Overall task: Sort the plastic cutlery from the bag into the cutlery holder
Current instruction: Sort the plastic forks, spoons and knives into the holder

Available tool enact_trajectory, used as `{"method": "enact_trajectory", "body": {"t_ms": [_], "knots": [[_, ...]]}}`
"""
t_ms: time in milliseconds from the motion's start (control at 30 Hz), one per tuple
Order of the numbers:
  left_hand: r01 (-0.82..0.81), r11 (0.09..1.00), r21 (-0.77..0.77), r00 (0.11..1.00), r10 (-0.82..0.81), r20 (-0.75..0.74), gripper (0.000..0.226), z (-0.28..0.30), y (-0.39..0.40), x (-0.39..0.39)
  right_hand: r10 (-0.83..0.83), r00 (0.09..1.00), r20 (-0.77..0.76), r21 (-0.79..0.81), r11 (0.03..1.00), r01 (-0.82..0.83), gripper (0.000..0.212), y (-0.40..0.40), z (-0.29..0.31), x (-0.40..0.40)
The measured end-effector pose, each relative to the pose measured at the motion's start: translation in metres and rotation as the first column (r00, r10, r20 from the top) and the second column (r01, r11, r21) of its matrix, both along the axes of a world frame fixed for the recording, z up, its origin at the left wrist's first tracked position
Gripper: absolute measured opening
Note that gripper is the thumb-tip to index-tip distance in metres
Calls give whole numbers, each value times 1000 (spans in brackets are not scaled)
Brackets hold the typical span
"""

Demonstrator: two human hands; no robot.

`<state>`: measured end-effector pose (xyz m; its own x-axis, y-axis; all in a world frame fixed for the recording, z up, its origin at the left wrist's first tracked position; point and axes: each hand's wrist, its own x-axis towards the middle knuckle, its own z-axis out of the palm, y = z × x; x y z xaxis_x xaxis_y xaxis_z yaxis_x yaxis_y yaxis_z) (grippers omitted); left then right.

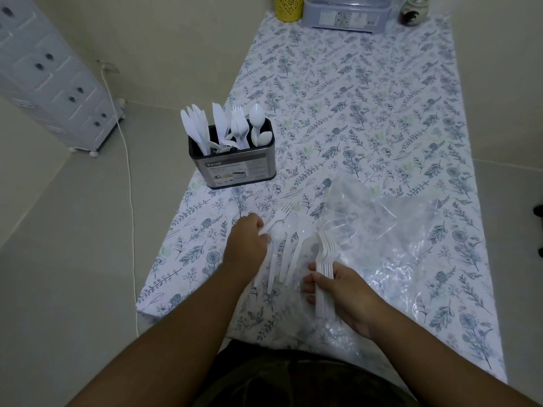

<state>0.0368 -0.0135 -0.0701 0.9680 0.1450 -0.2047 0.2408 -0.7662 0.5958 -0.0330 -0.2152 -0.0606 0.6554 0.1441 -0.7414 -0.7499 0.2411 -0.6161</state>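
Observation:
The metal cutlery holder [235, 168] stands at the table's left edge with white plastic knives, forks and spoons upright in it. A clear plastic bag [390, 239] lies crumpled on the right. Several loose white spoons and a fork [286, 254] lie on the cloth between my hands. My right hand [346, 292] grips a stacked bundle of white forks [324, 259], tines pointing away. My left hand [246, 245] rests over the loose pieces, its fingertips on a spoon [277, 233]; whether it pinches the spoon is hidden.
The floral tablecloth [367, 113] covers the table. A yellow cup [288, 7], a grey plastic box [346, 13] and a ceramic jar [414, 10] stand at the far end. A white drawer unit [53, 74] and cable are on the floor to the left.

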Motion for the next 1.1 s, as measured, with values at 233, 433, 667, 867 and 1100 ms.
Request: {"method": "enact_trajectory", "body": {"t_ms": [233,433,667,867,1100], "knots": [[99,994,44,995,-100,18,33,-10,12,-5,-33,999,11,-39,999,34,16,-6,-4,2],[-47,994,-101,996,39,-79,26,-6,10,-36,-3,1000,10,-60,998,3,15,-3,-3,5],[-243,612,-753,932,-68,-356,34,35,-26,-51,5,999,54,58,998,-8,24,3,11,11],[-131,664,-736,964,-88,-251,34,27,-43,-64,27,994,106,122,992,-40,28,-2,20,11],[186,914,-361,981,-195,13,31,36,-49,-62,139,970,197,-121,986,-116,19,-1,18,9]]}}
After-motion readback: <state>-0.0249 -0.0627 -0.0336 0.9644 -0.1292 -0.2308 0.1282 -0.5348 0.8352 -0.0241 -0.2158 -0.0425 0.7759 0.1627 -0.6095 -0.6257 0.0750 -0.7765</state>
